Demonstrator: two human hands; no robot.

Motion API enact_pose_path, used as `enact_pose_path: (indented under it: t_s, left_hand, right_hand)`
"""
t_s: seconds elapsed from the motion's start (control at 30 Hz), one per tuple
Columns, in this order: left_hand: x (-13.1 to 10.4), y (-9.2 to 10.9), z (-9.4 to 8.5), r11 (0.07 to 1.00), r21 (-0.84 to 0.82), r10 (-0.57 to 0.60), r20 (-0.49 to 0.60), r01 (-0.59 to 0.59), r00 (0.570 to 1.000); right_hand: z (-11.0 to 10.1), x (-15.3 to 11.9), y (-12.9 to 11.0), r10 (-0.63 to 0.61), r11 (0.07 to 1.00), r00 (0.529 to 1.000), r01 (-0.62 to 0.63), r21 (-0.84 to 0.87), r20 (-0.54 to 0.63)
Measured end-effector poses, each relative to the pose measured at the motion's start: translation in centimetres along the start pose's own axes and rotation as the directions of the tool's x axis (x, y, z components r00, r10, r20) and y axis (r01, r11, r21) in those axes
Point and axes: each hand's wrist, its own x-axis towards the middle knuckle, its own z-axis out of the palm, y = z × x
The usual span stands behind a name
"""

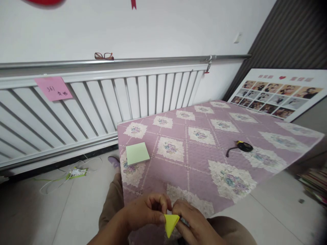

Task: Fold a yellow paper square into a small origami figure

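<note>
A small yellow piece of paper (170, 224), folded to a triangle with one point facing down, is held between my two hands at the near edge of the table. My left hand (150, 211) pinches its upper left corner between thumb and fingers. On the other side, my right hand (190, 219) has its fingers closed at the paper's right edge. Part of the paper's right side is hidden behind those fingers. A pad of pale green sticky notes (137, 153) lies on the table's left side, away from both hands.
A purple floral cloth (196, 160) covers the table. On it, at the right, lies a black tape measure (244, 146). A white radiator (143, 92) with a pink note (53, 88) stands behind. Glasses (104, 56) rest on the pipe. A photo board (278, 92) leans at the back right.
</note>
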Motion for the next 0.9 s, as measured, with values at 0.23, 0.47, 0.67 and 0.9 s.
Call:
enact_pose_path:
  t_s: [0.23,0.47,0.67,0.9]
  left_hand:
    - [0.1,-1.5,0.5,0.996,-0.083,0.036,-0.051,-0.04,0.998]
    - [-0.1,-2.4,1.2,0.966,-0.255,-0.016,-0.177,-0.03,0.984]
    - [-0.4,-1.8,1.0,0.987,-0.021,-0.159,-0.233,0.158,0.96]
    - [-0.3,-1.3,1.0,0.992,-0.007,-0.119,-0.276,0.122,0.954]
  right_hand:
    - [0.9,0.2,0.3,0.164,0.767,0.96,-0.268,0.582,0.226]
    - [0.2,0.9,-0.4,0.195,0.755,0.949,-0.306,0.581,0.247]
    - [0.4,0.9,0.8,0.218,0.778,0.943,-0.324,0.538,0.252]
    - [1.1,0.9,1.1,0.21,0.638,0.942,-0.335,0.694,0.261]
